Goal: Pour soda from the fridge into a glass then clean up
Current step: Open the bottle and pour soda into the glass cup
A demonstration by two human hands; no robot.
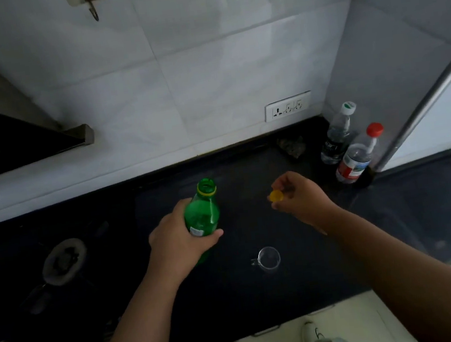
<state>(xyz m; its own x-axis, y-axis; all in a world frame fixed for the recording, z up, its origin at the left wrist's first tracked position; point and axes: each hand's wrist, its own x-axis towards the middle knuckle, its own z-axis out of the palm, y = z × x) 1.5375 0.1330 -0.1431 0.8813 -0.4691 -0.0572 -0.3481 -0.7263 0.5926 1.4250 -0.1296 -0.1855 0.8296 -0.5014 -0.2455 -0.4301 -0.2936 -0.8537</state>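
L: my left hand (pixel 176 242), fingers curled round green bottle (pixel 202 219), mid-worktop (pixel 246 168), long axis near upright, open mouth up | R: my right hand (pixel 301 198), fingers pinching yellow cap (pixel 275 196) | glass (pixel 269 257) upright nearer the front edge

One wide-angle view from the person's head looks forward and steeply down, close above the dark counter (pixel 261 172); the tiled wall (pixel 178 77) fills 12 o'clock, the counter's front edge 6 o'clock.

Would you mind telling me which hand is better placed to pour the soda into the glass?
Left. The left hand grips the open bottle, and the glass stands empty near it; the right hand is busy pinching the cap.
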